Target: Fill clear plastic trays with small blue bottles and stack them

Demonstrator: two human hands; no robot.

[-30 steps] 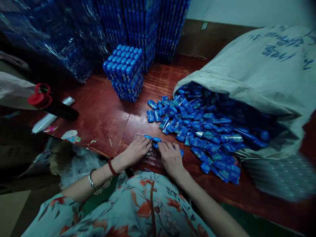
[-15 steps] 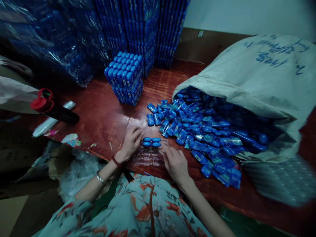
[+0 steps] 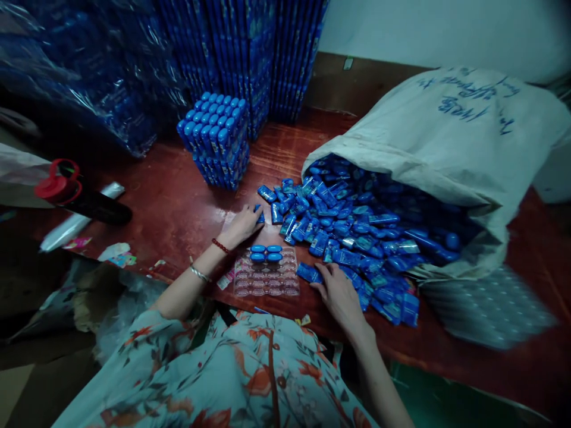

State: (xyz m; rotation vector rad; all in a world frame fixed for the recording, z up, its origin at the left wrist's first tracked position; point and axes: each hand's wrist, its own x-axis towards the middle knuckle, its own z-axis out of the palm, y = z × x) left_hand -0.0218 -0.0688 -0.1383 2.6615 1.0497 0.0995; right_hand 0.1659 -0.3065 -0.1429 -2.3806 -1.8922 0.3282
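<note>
A clear plastic tray [image 3: 266, 284] with moulded hollows lies near the table's front edge. Blue oval packs [image 3: 266, 257] sit in its upper part. My left hand [image 3: 244, 224], beyond the tray's upper left, has its fingers closed on a small blue pack [image 3: 259, 214]. To the right of the tray, my right hand [image 3: 338, 291] has its fingertips on another blue pack [image 3: 308, 273], at the near edge of a loose heap of blue packs [image 3: 352, 229]. The heap spills from the mouth of a white sack [image 3: 428, 131].
A block of stacked blue packs [image 3: 216, 139] stands beyond the tray, with tall blue stacks [image 3: 241, 53] behind. At left lie a black bottle with red lid [image 3: 96, 204] and a plastic roll [image 3: 74, 226]. Clear trays [image 3: 491, 309] are at right.
Both hands have left the tray. The left moved up to a pack near the heap; the right moved right to a pack at the heap's near edge. The view has shifted slightly.
</note>
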